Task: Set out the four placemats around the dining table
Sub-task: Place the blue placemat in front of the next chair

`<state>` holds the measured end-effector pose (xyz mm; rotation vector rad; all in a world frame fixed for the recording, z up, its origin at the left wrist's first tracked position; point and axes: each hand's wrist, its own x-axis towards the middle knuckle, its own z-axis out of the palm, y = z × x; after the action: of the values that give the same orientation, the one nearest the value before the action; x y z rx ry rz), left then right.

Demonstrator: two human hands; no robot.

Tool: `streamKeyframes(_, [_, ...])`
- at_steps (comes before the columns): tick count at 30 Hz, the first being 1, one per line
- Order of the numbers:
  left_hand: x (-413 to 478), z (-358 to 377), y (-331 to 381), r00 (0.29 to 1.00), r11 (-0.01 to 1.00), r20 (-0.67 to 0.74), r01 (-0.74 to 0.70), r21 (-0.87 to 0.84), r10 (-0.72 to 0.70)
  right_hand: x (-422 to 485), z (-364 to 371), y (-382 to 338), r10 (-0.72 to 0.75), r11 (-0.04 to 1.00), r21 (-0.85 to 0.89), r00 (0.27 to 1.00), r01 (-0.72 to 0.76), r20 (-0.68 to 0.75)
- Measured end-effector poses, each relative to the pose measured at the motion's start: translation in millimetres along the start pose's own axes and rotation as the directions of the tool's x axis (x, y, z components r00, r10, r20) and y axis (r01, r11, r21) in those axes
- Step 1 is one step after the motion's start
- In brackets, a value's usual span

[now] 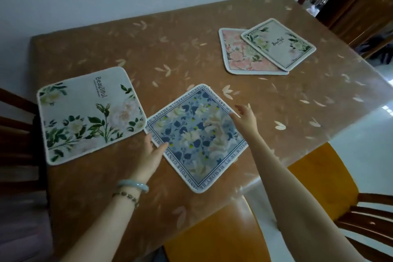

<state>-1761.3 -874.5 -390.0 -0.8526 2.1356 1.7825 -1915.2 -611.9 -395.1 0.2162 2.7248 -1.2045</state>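
A blue floral placemat (195, 137) lies turned like a diamond near the table's front edge. My left hand (152, 155) rests against its left edge, thumb on the mat. My right hand (246, 118) touches its right corner with the fingers spread. To the left lies a white placemat with green leaves (89, 112), its corner almost touching the blue one. At the far right a pink floral placemat (242, 55) lies partly under a cream placemat with a dark border (278, 43).
The table (170, 53) wears a brown leaf-patterned cover under clear plastic. Orange-seated wooden chairs stand at the front (214, 234) and the right (325, 178). Dark chairs stand at the left (17, 134) and the far right (361, 13). A wall runs behind.
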Motion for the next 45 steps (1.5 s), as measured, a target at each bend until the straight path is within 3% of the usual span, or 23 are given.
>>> streamKeyframes(5, [15, 31, -17, 0.984, 0.995, -0.151, 0.098, -0.018, -0.1, 34, 3, 40, 0.148, 0.981, -0.133, 0.987, -0.139, 0.058])
streamKeyframes(9, [20, 43, -18, 0.935, 0.985, -0.318, 0.123, -0.123, -0.157, 45, 4, 54, 0.164, 0.974, -0.176, 0.981, -0.145, 0.104])
streamKeyframes(16, [36, 36, -24, 0.888, 0.884, -0.298, 0.208, -0.419, -0.35, 53, 6, 49, 0.156, 0.986, -0.057, 0.987, -0.154, 0.04])
streamKeyframes(24, [24, 39, -8, 0.942, 0.92, -0.264, 0.094, -0.38, -0.205, 47, -20, 37, 0.084, 0.996, -0.03, 0.996, -0.084, -0.008])
streamKeyframes(29, [15, 26, -11, 0.96, 0.94, -0.259, 0.011, -0.341, -0.105, 18, -48, 46, 0.11, 0.994, 0.023, 0.992, -0.109, -0.057])
streamKeyframes(37, [-4, 23, -44, 0.953, 0.959, -0.26, 0.085, -0.271, -0.158, -42, -29, 89, 0.239, 0.97, 0.038, 0.971, -0.238, -0.022])
streamKeyframes(45, [-4, 35, -52, 0.946, 0.977, -0.285, 0.107, -0.185, -0.157, -46, -26, 97, 0.24, 0.971, 0.026, 0.971, -0.24, -0.007])
